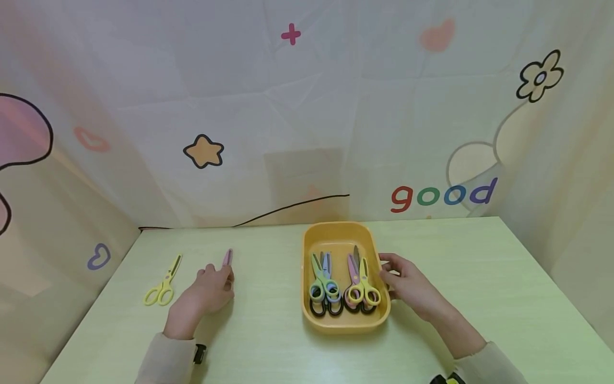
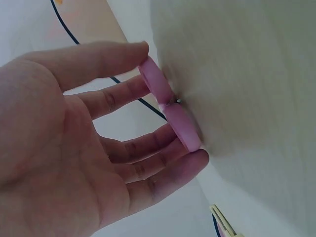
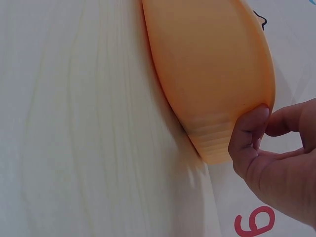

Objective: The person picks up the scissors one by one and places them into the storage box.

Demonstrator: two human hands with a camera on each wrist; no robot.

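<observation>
My left hand (image 1: pixel 208 288) is at a pair of pink scissors (image 1: pixel 227 257) on the left half of the table. In the left wrist view, its thumb and fingers grip the two pink handle loops (image 2: pixel 181 126) from opposite sides, close to the tabletop. Most of these scissors is hidden by the hand in the head view. My right hand (image 1: pixel 412 288) holds the right side of a yellow tray (image 1: pixel 345 324), with bent fingers at its rim and outer wall (image 3: pixel 212 64). Several scissors lie in the tray, among them green scissors (image 1: pixel 318 273) and yellow scissors (image 1: pixel 364 277).
Another pair of yellow scissors (image 1: pixel 165 282) lies on the pale green table (image 1: pixel 268 341), left of my left hand. A printed curtain (image 1: pixel 307 106) hangs along the table's back edge and both sides.
</observation>
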